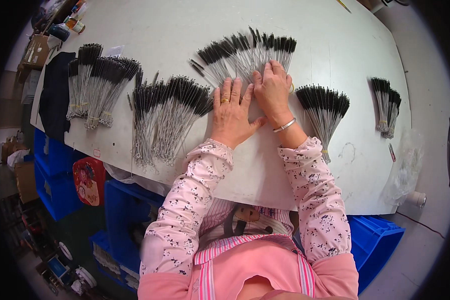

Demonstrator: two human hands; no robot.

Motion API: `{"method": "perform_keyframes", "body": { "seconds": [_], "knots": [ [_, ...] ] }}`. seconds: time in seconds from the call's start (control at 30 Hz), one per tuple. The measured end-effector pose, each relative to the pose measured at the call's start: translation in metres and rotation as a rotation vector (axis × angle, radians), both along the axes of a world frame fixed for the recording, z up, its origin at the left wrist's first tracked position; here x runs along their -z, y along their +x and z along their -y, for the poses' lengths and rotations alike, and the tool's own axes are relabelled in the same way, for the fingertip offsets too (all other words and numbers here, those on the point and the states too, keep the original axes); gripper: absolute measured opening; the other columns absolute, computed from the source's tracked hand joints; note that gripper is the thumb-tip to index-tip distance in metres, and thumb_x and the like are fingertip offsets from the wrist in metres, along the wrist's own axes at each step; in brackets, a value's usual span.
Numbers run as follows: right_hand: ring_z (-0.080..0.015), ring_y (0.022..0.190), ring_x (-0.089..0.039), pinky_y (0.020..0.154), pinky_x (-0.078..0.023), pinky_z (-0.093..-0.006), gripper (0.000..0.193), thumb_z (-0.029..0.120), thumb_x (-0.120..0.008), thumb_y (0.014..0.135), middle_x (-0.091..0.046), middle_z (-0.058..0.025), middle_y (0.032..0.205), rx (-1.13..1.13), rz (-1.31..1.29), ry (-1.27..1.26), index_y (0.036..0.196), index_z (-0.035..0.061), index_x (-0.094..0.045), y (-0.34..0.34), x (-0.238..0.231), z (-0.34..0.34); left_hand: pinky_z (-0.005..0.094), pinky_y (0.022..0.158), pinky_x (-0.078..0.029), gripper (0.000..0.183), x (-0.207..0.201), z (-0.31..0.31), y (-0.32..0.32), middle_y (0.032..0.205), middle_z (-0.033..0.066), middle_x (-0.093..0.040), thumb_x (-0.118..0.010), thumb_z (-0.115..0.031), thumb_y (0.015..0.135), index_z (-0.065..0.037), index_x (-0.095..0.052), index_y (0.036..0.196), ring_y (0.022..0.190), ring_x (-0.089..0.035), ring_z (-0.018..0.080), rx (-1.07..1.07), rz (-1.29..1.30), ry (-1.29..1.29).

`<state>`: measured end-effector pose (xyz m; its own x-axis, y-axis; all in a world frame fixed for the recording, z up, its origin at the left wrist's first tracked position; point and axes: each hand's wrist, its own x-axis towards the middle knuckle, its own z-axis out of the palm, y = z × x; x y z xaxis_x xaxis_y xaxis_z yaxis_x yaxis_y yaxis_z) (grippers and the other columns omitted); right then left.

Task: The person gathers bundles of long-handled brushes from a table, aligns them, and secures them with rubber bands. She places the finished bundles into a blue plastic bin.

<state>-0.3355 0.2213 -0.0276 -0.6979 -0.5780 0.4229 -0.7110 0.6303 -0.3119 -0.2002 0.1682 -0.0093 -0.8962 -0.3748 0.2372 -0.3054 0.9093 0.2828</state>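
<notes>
A fanned pile of thin wire brushes [220,57] with black bristle tips lies in front of me on the white table. My left hand [231,117] rests flat over the pile's wire ends, fingers spread, a ring on one finger. Beside it my right hand [275,95], with a bangle at the wrist, is closed over the wire shafts of the pile's right part. A yellow rubber band [292,89] shows at the edge of this hand. The palms and the wire ends beneath them are hidden.
Loose brushes [170,115] lie left of my hands, with banded bundles [102,85] farther left. Another banded bundle [325,112] is at right, small bundles [385,105] beyond it. Tweezers [392,152] lie near the right edge. Blue crates [375,240] stand below the table [265,187].
</notes>
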Motion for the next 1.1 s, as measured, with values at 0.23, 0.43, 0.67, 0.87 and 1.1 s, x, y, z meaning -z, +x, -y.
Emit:
{"method": "perform_keyframes", "body": {
  "seconds": [0.23, 0.43, 0.67, 0.87, 1.1],
  "knots": [
    [-0.0264, 0.103, -0.053, 0.081, -0.04, -0.045, 0.02, 0.022, -0.065, 0.08, -0.06, -0.0082, 0.105, 0.087, 0.001, -0.013, 0.086, 0.0031, -0.066, -0.007, -0.016, 0.0, 0.0523, 0.112, -0.016, 0.081, 0.003, 0.001, -0.001, 0.144, 0.0198, -0.035, -0.065, -0.06, 0.075, -0.006, -0.045, 0.132, 0.137, -0.025, 0.038, -0.013, -0.047, 0.064],
    [-0.0288, 0.099, -0.054, 0.075, -0.044, -0.0454, 0.017, 0.019, -0.063, 0.078, -0.06, -0.0096, 0.1, 0.137, -0.001, 0.027, 0.082, 0.0028, -0.066, -0.016, -0.014, 0.007, 0.0535, 0.113, -0.014, 0.081, 0.007, -0.001, -0.002, 0.144, 0.0242, -0.033, -0.064, -0.061, 0.075, -0.007, -0.043, 0.132, 0.138, -0.023, 0.0399, -0.047, -0.062, 0.05],
    [-0.0305, 0.096, -0.056, 0.073, -0.046, -0.0462, 0.02, 0.022, -0.064, 0.079, -0.059, -0.0121, 0.099, 0.207, 0.001, -0.13, 0.08, 0.002, -0.065, -0.025, -0.011, 0.01, 0.0535, 0.113, -0.012, 0.082, 0.006, 0.001, -0.002, 0.146, 0.0254, -0.028, -0.064, -0.061, 0.076, -0.008, -0.042, 0.134, 0.139, -0.019, 0.0405, -0.036, -0.058, 0.097],
    [-0.0282, 0.097, -0.056, 0.073, -0.045, -0.0461, 0.026, 0.029, -0.066, 0.079, -0.057, -0.0096, 0.104, 0.202, -0.044, 0.046, 0.09, 0.0048, -0.064, -0.015, -0.022, 0.011, 0.0539, 0.112, -0.014, 0.081, 0.003, -0.001, -0.001, 0.145, 0.0232, -0.032, -0.063, -0.061, 0.077, -0.013, -0.041, 0.139, 0.136, -0.023, 0.0434, -0.058, -0.06, 0.017],
    [-0.0252, 0.097, -0.055, 0.079, -0.039, -0.0442, 0.027, 0.034, -0.07, 0.075, -0.061, -0.005, 0.104, 0.07, -0.178, -0.13, 0.086, 0.0084, -0.068, -0.018, -0.018, 0.015, 0.0537, 0.111, -0.016, 0.079, 0.002, -0.001, -0.001, 0.143, 0.0192, -0.038, -0.063, -0.06, 0.076, -0.013, -0.046, 0.136, 0.135, -0.025, 0.0447, -0.046, -0.073, 0.015]
  ]
}}
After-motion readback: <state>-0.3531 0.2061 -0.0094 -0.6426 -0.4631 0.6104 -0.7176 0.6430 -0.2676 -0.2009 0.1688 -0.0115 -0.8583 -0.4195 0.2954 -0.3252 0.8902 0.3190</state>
